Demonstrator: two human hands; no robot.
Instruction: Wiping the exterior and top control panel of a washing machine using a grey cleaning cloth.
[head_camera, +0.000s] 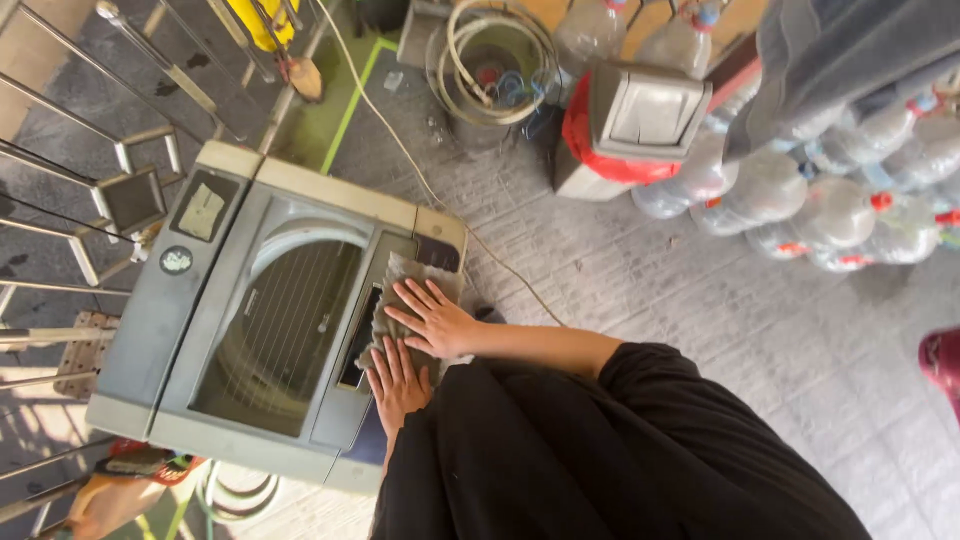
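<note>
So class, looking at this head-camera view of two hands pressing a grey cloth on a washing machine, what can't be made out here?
- Control panel under the crumpled grey cloth: covered by cloth and both hands.
- Palms of the left hand and right hand: face down, hidden.
- Inside of the grey top-loading washing machine: dim behind its tinted lid.
- Clear plastic water bottles: pile cut off by the right edge and hidden under a grey garment.
</note>
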